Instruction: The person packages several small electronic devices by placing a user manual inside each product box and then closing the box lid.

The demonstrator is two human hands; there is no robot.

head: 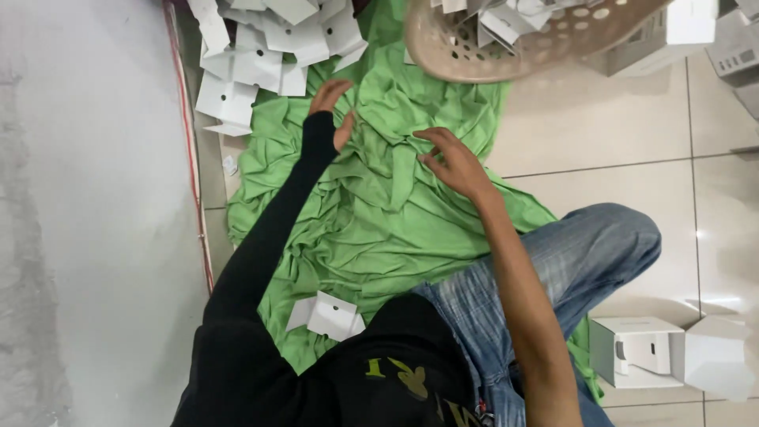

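A person in a black top and blue jeans (pixel 569 261) is sitting on a pale tiled floor (pixel 617 134), with an open white carton (pixel 640 352) lying just beside the knee and a few white folded cards (pixel 332 316) resting on the near edge of a green cloth (pixel 371 229). The cloth is lying rumpled across the floor in front of the person, between a grey wall (pixel 95 213) and the tiles. Both hands are working its folds: the left hand (pixel 336 111), sleeved in black, is pressing down with fingers loosely curled, while the right hand (pixel 451 162) is spreading its fingers, the tips pinching a ridge of fabric. The cloth looks light, soft and limp, likely to bunch and slide on tile; edges or corners would probably give the surest hold. Beyond, a heap of white cards (pixel 261 47) is piling up, and a beige perforated basket (pixel 506 47) is tilting overhead.
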